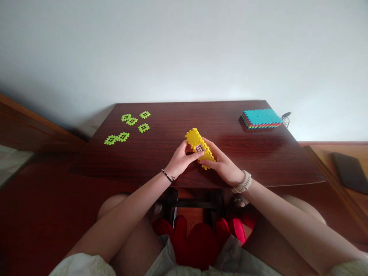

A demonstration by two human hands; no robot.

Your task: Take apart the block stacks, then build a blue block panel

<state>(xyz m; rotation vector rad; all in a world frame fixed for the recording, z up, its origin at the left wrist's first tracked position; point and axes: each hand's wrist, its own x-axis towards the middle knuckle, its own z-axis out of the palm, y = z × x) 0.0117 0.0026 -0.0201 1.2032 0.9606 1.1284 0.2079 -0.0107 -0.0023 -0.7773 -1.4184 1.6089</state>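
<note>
Both of my hands hold a yellow block made of notched plastic tiles (198, 145) just above the near middle of a dark wooden table (172, 126). My left hand (181, 159) grips its left side, thumb pressed on the front face with a small window. My right hand (220, 163) wraps its right side and underside. A thin black band is on my left wrist, a pale watch on my right.
Several loose green notched tiles (128, 126) lie at the table's far left. A stack of coloured tiles topped in cyan (261, 118) sits at the far right corner. A dark flat object (349, 170) lies on the floor at right. Red slippers (198, 239) are under the table.
</note>
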